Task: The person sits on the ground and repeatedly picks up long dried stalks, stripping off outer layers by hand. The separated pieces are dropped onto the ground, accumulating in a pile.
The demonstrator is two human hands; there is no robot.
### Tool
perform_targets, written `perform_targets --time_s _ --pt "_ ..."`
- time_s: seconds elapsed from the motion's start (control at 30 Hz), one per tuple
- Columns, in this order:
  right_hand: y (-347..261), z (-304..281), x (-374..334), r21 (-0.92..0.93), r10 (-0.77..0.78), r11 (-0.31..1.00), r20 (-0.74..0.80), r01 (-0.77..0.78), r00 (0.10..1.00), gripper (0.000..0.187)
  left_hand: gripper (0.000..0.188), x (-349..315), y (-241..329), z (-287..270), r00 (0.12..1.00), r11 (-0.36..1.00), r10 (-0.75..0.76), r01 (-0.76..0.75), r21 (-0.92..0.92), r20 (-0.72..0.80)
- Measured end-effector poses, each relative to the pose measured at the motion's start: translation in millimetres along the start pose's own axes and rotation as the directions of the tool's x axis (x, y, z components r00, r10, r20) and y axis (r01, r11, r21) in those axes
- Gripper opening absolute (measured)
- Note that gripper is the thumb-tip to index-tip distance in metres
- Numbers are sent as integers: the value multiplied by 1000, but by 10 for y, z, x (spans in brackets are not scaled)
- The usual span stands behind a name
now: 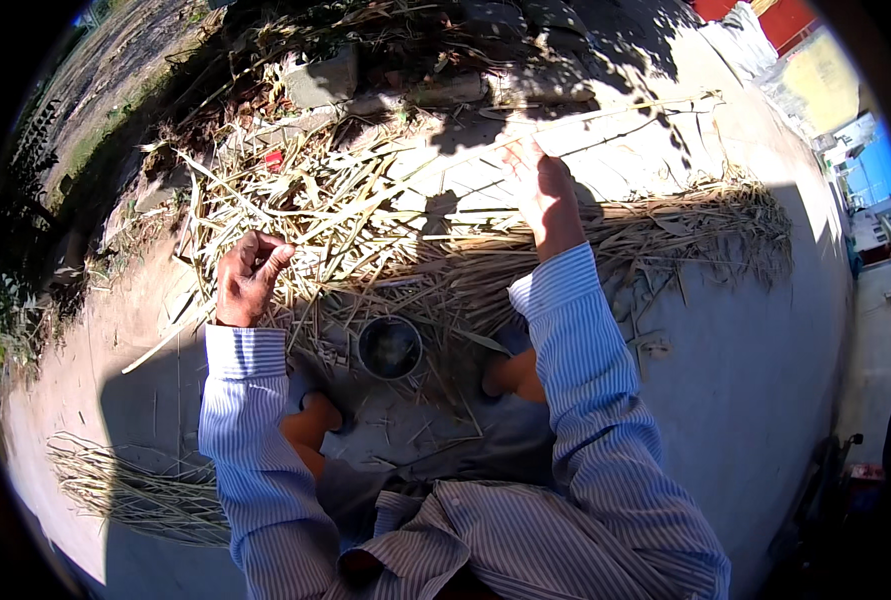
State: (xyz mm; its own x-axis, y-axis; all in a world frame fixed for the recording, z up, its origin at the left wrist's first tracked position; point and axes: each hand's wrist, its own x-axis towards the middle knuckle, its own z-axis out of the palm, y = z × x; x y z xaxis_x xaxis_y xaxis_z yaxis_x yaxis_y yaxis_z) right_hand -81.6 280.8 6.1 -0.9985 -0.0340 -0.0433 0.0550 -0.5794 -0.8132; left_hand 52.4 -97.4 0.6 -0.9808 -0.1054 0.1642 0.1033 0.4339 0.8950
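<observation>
My left hand [248, 280] is closed in a pinch above the left part of a heap of dry straw [335, 215]; what its fingertips hold, if anything, cannot be made out. My right hand [548, 195], farther out and partly washed out by sunlight, has its fingers closed around a long, thin dry stalk [630, 108]. The stalk stretches toward the upper right. Below that hand lies a long bundle of dry stalks [615, 225], spread sideways across the ground. Between my feet stands a round dark bowl [389, 347], its contents hard to tell.
Another bundle of stalks [145, 490] lies at the lower left, partly in shadow. A small red object [274, 160] rests on the straw. Stone blocks [323, 80] and dry brush line the far side. Concrete ground [745, 370] extends to the right.
</observation>
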Motion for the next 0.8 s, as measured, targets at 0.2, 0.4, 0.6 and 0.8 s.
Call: perform_targets --time_s 0.2,0.4,0.6,0.8 --pt "64 130 -73 -191 -86 979 -66 72 994 25 33 -41 177 162 997 997 79 -79 22 -18" --pt "96 358 -228 -83 -25 996 117 35 993 23 22 28 269 370 991 996 71 -63 67 -117" --pt "103 328 -141 -170 -26 985 -211 -10 977 23 23 -68 128 214 988 1000 10 -10 6 -153" --pt "127 337 -165 -179 12 981 -297 -69 955 21 22 -132 278 228 886 858 432 -346 380 -168"
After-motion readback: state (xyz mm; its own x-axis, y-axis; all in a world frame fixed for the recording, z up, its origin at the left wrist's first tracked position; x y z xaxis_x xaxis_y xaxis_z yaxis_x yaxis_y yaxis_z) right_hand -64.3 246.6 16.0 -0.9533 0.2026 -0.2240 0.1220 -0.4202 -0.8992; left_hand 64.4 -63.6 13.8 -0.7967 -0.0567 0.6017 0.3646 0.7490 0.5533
